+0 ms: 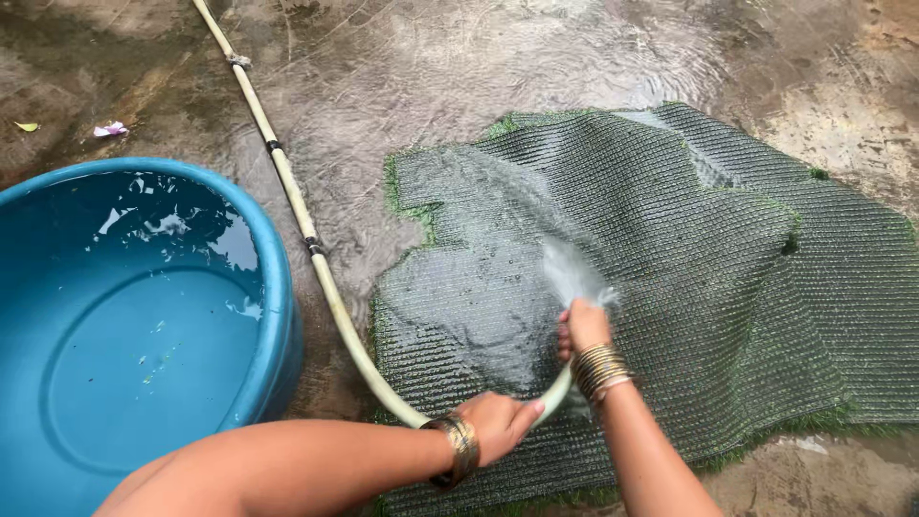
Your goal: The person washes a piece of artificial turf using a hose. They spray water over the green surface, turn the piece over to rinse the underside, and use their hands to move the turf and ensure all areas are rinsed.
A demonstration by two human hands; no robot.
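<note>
Left hand: our left hand (498, 421) clasps the pale hose (316, 258) low over the mat.
Right hand: our right hand (582, 325) grips the hose end, water spraying.
Mat: green turf mat (728, 278) lies backing-up on wet concrete (459, 57).
Tub: blue tub (273, 287), water-filled, sits left.

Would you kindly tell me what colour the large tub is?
The tub is blue, seen best in the head view.

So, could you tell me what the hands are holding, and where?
Both hold the hose: right hand at its spraying end, left hand just behind, on the bend.
</note>
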